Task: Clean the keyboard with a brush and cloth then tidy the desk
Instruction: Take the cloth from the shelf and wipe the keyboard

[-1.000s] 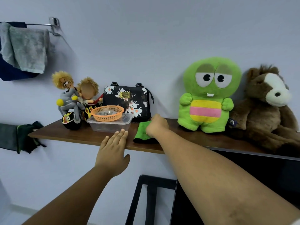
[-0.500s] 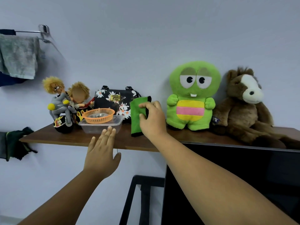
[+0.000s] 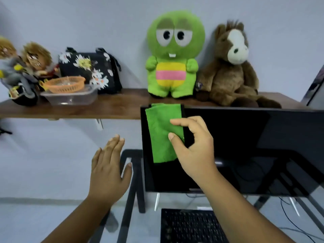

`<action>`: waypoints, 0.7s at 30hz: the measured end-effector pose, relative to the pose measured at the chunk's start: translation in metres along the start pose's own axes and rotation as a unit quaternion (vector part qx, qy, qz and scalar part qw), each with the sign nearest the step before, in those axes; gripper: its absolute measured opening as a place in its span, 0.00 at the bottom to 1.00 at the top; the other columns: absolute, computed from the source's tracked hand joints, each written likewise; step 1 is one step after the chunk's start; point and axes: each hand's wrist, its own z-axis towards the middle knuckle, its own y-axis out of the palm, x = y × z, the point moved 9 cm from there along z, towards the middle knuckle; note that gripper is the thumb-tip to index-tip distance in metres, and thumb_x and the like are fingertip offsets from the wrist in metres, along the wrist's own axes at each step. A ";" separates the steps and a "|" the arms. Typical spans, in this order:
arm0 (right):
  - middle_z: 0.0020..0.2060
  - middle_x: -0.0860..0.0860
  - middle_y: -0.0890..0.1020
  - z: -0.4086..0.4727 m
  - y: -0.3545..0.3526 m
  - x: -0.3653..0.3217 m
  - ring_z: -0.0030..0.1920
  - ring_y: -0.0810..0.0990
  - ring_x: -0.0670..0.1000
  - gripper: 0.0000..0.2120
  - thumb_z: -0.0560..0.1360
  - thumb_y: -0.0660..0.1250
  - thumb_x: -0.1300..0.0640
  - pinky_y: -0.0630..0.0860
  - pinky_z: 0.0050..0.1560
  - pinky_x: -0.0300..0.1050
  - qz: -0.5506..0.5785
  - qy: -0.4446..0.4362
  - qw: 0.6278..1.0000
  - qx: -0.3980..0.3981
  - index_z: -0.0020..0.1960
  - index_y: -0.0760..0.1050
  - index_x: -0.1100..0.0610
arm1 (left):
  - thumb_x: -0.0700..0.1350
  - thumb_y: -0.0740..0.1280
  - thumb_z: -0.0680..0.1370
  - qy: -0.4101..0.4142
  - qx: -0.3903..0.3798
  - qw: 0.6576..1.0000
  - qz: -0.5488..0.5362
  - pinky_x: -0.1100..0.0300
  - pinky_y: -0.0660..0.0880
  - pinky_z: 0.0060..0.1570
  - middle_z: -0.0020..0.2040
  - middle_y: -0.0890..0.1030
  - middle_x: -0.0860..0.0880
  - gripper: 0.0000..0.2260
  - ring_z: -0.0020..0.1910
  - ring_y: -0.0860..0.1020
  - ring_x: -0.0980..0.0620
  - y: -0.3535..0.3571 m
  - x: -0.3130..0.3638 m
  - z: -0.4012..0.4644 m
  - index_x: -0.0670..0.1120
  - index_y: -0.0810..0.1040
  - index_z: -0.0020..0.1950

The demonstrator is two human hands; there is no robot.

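Observation:
My right hand (image 3: 194,146) pinches a folded green cloth (image 3: 162,132) between thumb and fingers. The cloth hangs in the air in front of the dark monitor's (image 3: 245,151) left part, below the shelf edge. To the left and a bit lower, my left hand (image 3: 110,171) is raised with its fingers spread, holding nothing. A black keyboard (image 3: 191,226) lies on the glass desk at the bottom of the view, partly covered by my right forearm. No brush is in sight.
A wooden wall shelf (image 3: 108,109) carries two dolls, an orange basket (image 3: 65,84) in a clear plastic tub (image 3: 71,98), a floral black bag (image 3: 91,71), a green plush (image 3: 172,55) and a brown plush horse (image 3: 231,65). Cables trail behind the desk's black frame.
My right hand has lifted the green cloth off the shelf and brought it down in front of the monitor. The view has tilted down, showing the keyboard.

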 end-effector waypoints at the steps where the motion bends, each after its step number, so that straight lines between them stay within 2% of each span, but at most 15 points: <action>1: 0.46 0.50 0.75 -0.017 -0.009 0.013 0.48 0.77 0.46 0.14 0.70 0.73 0.67 0.71 0.52 0.33 -0.006 0.017 1.000 -0.021 0.53 0.81 0.54 | 0.52 0.59 0.75 -0.002 -0.020 1.000 -0.004 0.48 0.55 0.73 0.76 0.65 0.48 0.29 0.75 0.61 0.49 0.015 0.008 -0.015 0.46 0.63 0.75; 6: 0.47 0.45 0.74 -0.103 -0.035 0.092 0.48 0.76 0.47 0.15 0.71 0.73 0.65 0.73 0.48 0.34 -0.032 0.133 0.984 -0.115 0.52 0.80 0.49 | 0.54 0.57 0.75 -0.035 -0.144 0.989 -0.010 0.48 0.53 0.74 0.77 0.59 0.53 0.31 0.77 0.57 0.53 0.090 0.024 -0.083 0.49 0.57 0.78; 11: 0.47 0.40 0.75 -0.187 -0.038 0.182 0.51 0.76 0.39 0.14 0.72 0.74 0.64 0.67 0.52 0.27 -0.066 0.275 0.933 -0.222 0.47 0.78 0.46 | 0.57 0.51 0.75 -0.079 -0.254 0.964 0.019 0.50 0.48 0.74 0.79 0.57 0.52 0.32 0.77 0.55 0.53 0.156 0.022 -0.143 0.48 0.55 0.79; 15: 0.47 0.40 0.76 -0.233 -0.033 0.233 0.51 0.75 0.37 0.14 0.71 0.74 0.64 0.67 0.51 0.26 -0.094 0.324 0.903 -0.267 0.45 0.77 0.46 | 0.53 0.52 0.78 -0.116 -0.323 0.939 0.030 0.52 0.42 0.75 0.80 0.52 0.52 0.31 0.78 0.50 0.53 0.192 0.018 -0.174 0.48 0.49 0.80; 17: 0.46 0.40 0.75 -0.250 -0.030 0.251 0.48 0.76 0.39 0.14 0.71 0.73 0.65 0.69 0.49 0.29 -0.120 0.330 0.890 -0.291 0.45 0.77 0.46 | 0.51 0.54 0.80 -0.132 -0.359 0.923 0.037 0.51 0.42 0.75 0.80 0.49 0.52 0.30 0.79 0.48 0.53 0.206 0.017 -0.188 0.49 0.46 0.80; 19: 0.45 0.41 0.73 -0.263 -0.031 0.265 0.45 0.76 0.44 0.13 0.72 0.71 0.65 0.73 0.46 0.38 -0.164 0.329 0.876 -0.311 0.47 0.77 0.48 | 0.50 0.53 0.81 -0.141 -0.389 0.909 0.046 0.51 0.42 0.76 0.80 0.47 0.52 0.30 0.79 0.46 0.53 0.215 0.015 -0.201 0.48 0.45 0.80; 21: 0.49 0.43 0.71 -0.270 -0.032 0.274 0.39 0.76 0.46 0.11 0.73 0.69 0.63 0.75 0.42 0.44 -0.216 0.326 0.858 -0.332 0.50 0.77 0.49 | 0.51 0.52 0.81 -0.148 -0.413 0.897 0.059 0.51 0.41 0.76 0.80 0.45 0.52 0.29 0.79 0.45 0.53 0.220 0.010 -0.211 0.48 0.43 0.80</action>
